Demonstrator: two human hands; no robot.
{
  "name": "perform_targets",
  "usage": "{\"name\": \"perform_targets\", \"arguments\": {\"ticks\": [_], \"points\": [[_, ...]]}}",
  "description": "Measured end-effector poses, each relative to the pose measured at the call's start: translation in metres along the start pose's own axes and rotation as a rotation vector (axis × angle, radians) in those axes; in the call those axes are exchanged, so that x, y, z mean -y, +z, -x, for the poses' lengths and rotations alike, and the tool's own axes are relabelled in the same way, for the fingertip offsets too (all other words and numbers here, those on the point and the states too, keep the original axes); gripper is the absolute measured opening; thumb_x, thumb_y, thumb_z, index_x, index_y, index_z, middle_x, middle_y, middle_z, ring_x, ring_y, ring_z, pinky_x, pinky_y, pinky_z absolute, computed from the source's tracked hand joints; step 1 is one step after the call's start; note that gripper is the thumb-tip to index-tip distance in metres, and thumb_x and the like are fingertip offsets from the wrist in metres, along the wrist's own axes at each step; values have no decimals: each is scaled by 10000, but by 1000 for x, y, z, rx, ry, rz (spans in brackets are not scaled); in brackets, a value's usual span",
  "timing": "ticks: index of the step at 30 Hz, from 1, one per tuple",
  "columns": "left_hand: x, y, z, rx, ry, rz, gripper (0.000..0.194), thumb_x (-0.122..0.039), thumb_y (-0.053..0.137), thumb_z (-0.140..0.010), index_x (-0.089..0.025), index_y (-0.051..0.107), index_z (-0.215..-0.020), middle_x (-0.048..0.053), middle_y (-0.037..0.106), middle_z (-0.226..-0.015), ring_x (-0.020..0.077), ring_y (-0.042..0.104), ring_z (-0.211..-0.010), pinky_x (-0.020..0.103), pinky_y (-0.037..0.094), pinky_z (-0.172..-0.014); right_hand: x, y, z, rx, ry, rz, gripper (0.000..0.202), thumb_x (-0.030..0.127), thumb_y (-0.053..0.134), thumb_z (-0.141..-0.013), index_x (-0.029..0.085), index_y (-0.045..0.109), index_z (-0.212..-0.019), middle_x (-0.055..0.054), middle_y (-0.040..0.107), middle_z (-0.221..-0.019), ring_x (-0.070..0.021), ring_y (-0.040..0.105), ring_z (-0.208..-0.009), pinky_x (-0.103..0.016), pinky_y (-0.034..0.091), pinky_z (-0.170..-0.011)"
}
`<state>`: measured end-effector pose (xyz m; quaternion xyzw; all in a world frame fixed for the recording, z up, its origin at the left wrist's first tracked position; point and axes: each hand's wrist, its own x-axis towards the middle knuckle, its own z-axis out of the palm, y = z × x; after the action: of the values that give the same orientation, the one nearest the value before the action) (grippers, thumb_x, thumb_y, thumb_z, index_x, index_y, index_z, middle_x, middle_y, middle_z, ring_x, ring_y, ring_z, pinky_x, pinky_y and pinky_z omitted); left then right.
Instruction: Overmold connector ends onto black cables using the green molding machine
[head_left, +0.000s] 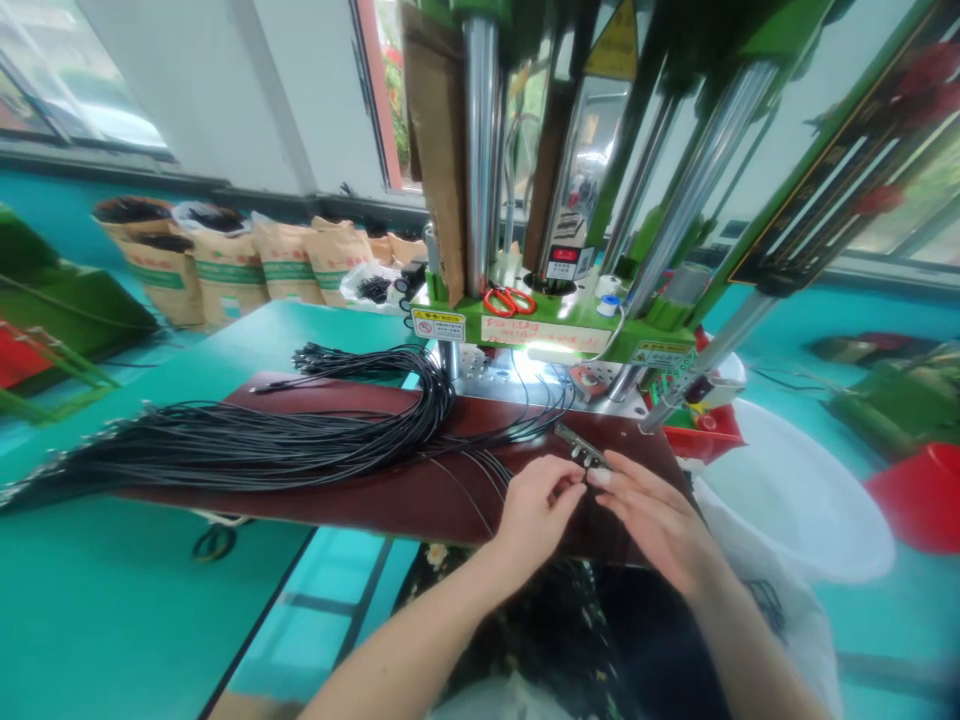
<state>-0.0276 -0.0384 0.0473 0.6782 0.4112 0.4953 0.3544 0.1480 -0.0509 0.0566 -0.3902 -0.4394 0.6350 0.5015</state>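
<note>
My left hand (536, 505) is closed, thumb and index finger pinched together over the front of the brown board. Whatever sits in that pinch is too small to make out. Close beside it, my right hand (660, 515) brings its fingertips together near the left fingertips, and what they hold is hidden. Just beyond both hands lies a narrow metal bar (576, 440) with small pegs or fittings along it; its near end meets my right fingers. Thin black cables (491, 470) run up to my left hand. A large bundle of black cables (300, 440) spreads leftward over the board, curving back in a loop.
A green press machine (555, 325) with steel columns stands behind the board (360, 510). Red-handled scissors (510, 302) rest on its ledge. To the right are a red bin (705, 430) and a big white basin (806, 500). Filled paper sacks (229, 270) line the wall.
</note>
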Motion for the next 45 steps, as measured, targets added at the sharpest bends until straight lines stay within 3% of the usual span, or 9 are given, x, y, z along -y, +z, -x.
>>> {"name": "perform_targets", "arguments": {"ticks": [4,11,17,25,32,36,39,42,45], "points": [[4,-6,5,-66,23,-6,115,-214,520,-797,-194,621,-847,27,632,-811,132,538,-726,232,422,-639,-17,20,3,-3,-19,-99,357,193,574,-781,221,578,-1137,-94,600,-1146,-241,493,-1112,-431,356,-957],[12,-18,13,-170,48,-79,129,-230,502,-814,-198,627,-828,38,654,-827,149,559,-768,271,445,-709,-28,39,11,-34,-42,148,445,231,603,-783,298,513,-1213,-50,536,-1240,-232,505,-1100,-443,313,-1002],[18,-23,15,-208,137,-157,135,-180,469,-823,-182,603,-806,45,649,-816,143,557,-786,272,435,-746,-38,47,11,-55,-65,162,457,243,613,-772,293,512,-1215,-52,533,-1242,-233,520,-1081,-435,328,-995],[23,-24,11,-274,36,-247,106,-151,459,-768,-178,518,-685,22,557,-676,131,494,-652,245,397,-636,-40,61,9,-39,-31,151,480,216,613,-772,311,493,-1227,-39,490,-1290,-227,438,-1176,-428,277,-1030],[21,-45,9,-351,-234,83,59,-146,483,-706,-177,496,-657,-31,505,-608,87,460,-560,200,376,-564,-29,73,4,-89,-25,-32,404,188,656,-720,264,600,-1112,-61,602,-1150,-243,503,-1110,-451,264,-1039],[28,-70,7,-561,-266,287,57,-176,506,-714,-166,491,-660,-39,482,-590,78,458,-549,197,381,-564,-27,72,4,-110,-46,-38,412,193,649,-726,252,590,-1129,-76,597,-1156,-261,494,-1118,-481,249,-1037],[23,-91,8,-666,-255,556,66,-187,524,-714,-162,480,-672,-14,545,-689,78,493,-597,214,406,-608,-26,70,1,-111,-75,-132,397,193,634,-730,249,597,-1121,-83,604,-1144,-264,459,-1156,-477,229,-1044],[8,-111,19,-555,-271,803,106,-213,532,-715,-165,449,-669,33,589,-828,111,534,-689,248,428,-632,-26,67,-4,-86,-26,-217,378,190,629,-711,244,622,-1085,-89,604,-1143,-271,459,-1155,-480,220,-1045],[7,-124,51,-264,-300,584,143,-229,509,-738,-174,432,-630,19,567,-695,101,489,-564,233,398,-544,-24,58,-10,-64,39,-237,368,193,622,-705,243,630,-1070,-90,597,-1155,-267,482,-1133,-471,249,-1035]]}}
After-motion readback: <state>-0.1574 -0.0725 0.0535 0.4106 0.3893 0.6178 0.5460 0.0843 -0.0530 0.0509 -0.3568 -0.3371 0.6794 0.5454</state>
